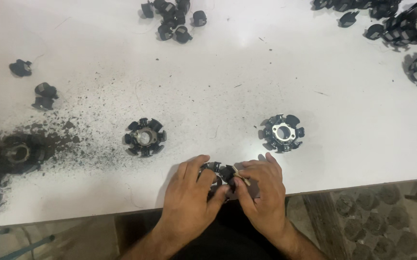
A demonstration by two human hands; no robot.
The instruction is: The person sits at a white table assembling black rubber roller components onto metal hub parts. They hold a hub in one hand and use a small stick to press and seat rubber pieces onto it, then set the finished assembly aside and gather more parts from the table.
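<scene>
Both of my hands meet at the near edge of a white table (266, 72). My left hand (189, 197) and my right hand (263, 192) together grip one black ring-shaped stator core (223, 174) with stubby poles, mostly hidden by my fingers. A thin pale strip sticks out by my right thumb. Two more black stator cores lie on the table just beyond: one (145, 137) ahead of my left hand, another (282, 133) ahead of my right hand.
Dark dust and grime (49, 144) cover the table's left side around a sooty round part (18, 153). Small black pieces lie at the left (44, 95), in a far cluster (172, 17), and stacked cores at the far right (410, 26). The table edge runs just under my wrists.
</scene>
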